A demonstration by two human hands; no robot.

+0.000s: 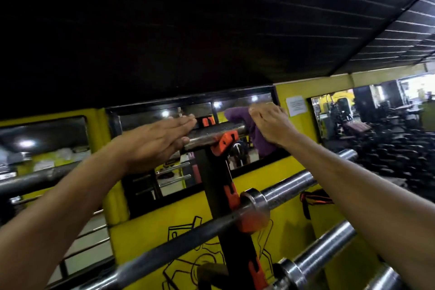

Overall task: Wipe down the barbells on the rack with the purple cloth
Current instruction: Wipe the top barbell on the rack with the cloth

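Right fingers (260, 113): curled over the top of the purple cloth (255, 134), bunching it against the end of the top barbell (211, 133). That's the wiping grip, cloth trapped between palm and steel.
Left fingers (186, 122): straight and together, laid flat along the same bar just left of the orange hook (224, 140). Nothing gripped; this reads as a steadying press so the bar won't roll or slide while the cloth works.
Right hand (270, 125): up at the bar's right tip, wrist angled down, forearm running back to the lower right of the frame.
Left hand (153, 141): palm on the bar, thumb underneath near the hook.
Cloth position: draped over the bar end, hanging a little below it, in front of the mirror (176, 148).
Rack (211, 186): black upright with orange hooks, top bar resting in the uppermost one, so the hook sits right between the two hands.
Lower barbells (289, 183): two or more chrome sleeves slant across below, apparently not yet reached by the cloth.
Room to move: rightward the bar simply ends, so the cloth has free air past the tip. Leftward the hook blocks a clean sweep; I'd expect a lift over it.
Edges to mind: the mirror and yellow wall (294, 207) sit close behind, knuckles could brush them. The lower sleeves crowd both forearms from beneath.
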